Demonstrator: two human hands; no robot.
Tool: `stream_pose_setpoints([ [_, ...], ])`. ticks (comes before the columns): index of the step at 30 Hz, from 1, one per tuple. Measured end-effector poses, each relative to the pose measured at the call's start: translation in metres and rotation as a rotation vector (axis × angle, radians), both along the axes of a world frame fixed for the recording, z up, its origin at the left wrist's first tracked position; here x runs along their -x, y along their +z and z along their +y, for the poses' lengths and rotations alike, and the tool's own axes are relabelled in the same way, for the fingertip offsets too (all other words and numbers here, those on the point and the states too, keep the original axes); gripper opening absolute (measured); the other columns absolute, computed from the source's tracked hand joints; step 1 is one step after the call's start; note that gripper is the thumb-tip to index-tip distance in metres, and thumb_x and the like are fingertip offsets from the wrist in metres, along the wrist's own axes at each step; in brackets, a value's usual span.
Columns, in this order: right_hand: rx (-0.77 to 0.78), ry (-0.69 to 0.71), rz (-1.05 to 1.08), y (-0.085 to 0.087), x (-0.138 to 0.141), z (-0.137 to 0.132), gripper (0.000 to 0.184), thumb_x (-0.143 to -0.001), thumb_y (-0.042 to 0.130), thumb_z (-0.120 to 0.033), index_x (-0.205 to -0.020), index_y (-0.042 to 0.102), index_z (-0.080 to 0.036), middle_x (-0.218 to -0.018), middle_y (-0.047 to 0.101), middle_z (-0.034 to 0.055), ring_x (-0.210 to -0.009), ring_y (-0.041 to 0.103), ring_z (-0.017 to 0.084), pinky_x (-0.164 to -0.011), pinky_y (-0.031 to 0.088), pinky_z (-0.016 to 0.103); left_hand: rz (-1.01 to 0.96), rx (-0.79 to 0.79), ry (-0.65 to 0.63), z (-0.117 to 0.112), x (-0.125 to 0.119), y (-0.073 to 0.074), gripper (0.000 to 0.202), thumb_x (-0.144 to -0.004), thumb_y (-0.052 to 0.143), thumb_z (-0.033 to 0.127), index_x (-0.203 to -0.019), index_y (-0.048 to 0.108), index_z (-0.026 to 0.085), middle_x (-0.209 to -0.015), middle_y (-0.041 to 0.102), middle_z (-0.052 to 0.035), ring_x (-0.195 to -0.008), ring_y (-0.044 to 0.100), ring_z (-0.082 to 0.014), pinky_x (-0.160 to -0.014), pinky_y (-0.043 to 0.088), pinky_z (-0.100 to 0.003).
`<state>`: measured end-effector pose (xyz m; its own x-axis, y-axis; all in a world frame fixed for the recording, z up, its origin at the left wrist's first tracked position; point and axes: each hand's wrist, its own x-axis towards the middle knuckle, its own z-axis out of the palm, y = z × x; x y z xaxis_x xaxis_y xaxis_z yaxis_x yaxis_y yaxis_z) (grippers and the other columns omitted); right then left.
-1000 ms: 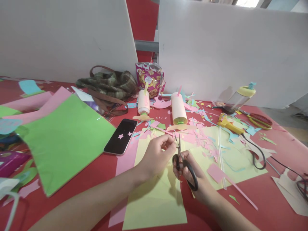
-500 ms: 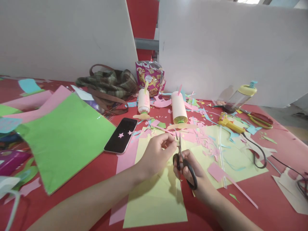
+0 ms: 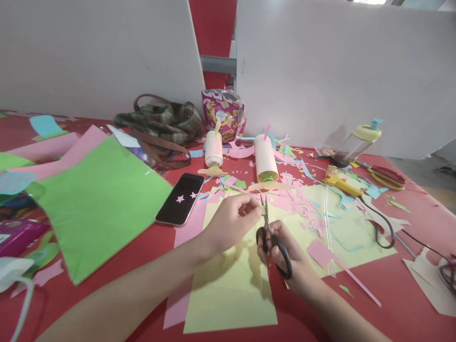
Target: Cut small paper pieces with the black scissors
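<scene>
My right hand [image 3: 287, 247] has its fingers in the black handles of a pair of scissors [image 3: 267, 221], the blades slightly apart and pointing away from me. Close to the blades, my left hand [image 3: 235, 221] pinches a small pale yellow scrap of paper [image 3: 263, 209], mostly hidden by the fingertips. Beneath both hands lies a pale yellow sheet [image 3: 231, 304] over a pink one [image 3: 176, 308]. Beyond them stand two paper-wrapped bottles [image 3: 265, 154] [image 3: 213, 148] with paper strips on top and at the base. Two pink stars rest on the phone [image 3: 174, 204].
Green card [image 3: 103, 204] covers the left side. Pink cuttings [image 3: 302, 209] are strewn across the middle. To the right are a yellow glue gun [image 3: 342, 185] with a cord, pliers [image 3: 386, 175] and a tilted clear bottle [image 3: 356, 145]. A snack bag [image 3: 224, 114] and plaid bag [image 3: 167, 121] stand behind.
The view has shifted very slightly. Both hands keep nearly the same pose, with the scissor blades still close to the left fingertips.
</scene>
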<state>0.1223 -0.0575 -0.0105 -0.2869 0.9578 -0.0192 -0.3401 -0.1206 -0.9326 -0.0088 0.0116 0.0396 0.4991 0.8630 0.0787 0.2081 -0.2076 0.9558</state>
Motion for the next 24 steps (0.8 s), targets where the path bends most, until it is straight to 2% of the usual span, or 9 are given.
stream_pose_setpoints([
  [9,0.0,0.02,-0.004,0.004,0.001,0.001,0.029,-0.07,0.052,-0.044,-0.078,0.033,-0.023,-0.071,0.039,-0.0022,-0.053,0.031,0.008,-0.048,0.021,0.024,0.106,-0.054,-0.089,0.007,0.008,0.007,0.012,-0.072,0.04,0.018,-0.06,0.042,0.015,-0.059,0.04,0.0042,-0.057,0.037,-0.0074,-0.054,0.032,-0.02],
  [16,0.059,0.056,0.006,0.002,0.001,0.0,0.03,-0.069,0.054,-0.043,-0.077,0.034,-0.022,-0.073,0.039,-0.0019,-0.054,0.031,0.007,-0.047,0.02,0.023,0.246,-0.077,-0.147,0.012,0.015,0.016,0.014,-0.071,0.039,0.019,-0.058,0.043,0.015,-0.057,0.041,0.0045,-0.055,0.038,-0.0071,-0.052,0.031,-0.019],
  [24,0.093,0.092,-0.002,0.001,0.001,0.001,0.031,-0.069,0.054,-0.043,-0.078,0.034,-0.021,-0.072,0.039,-0.0023,-0.054,0.031,0.007,-0.047,0.021,0.022,0.352,-0.111,-0.16,0.016,0.02,0.018,0.012,-0.07,0.04,0.021,-0.061,0.047,0.015,-0.059,0.045,0.0033,-0.056,0.042,-0.0082,-0.052,0.032,-0.019],
])
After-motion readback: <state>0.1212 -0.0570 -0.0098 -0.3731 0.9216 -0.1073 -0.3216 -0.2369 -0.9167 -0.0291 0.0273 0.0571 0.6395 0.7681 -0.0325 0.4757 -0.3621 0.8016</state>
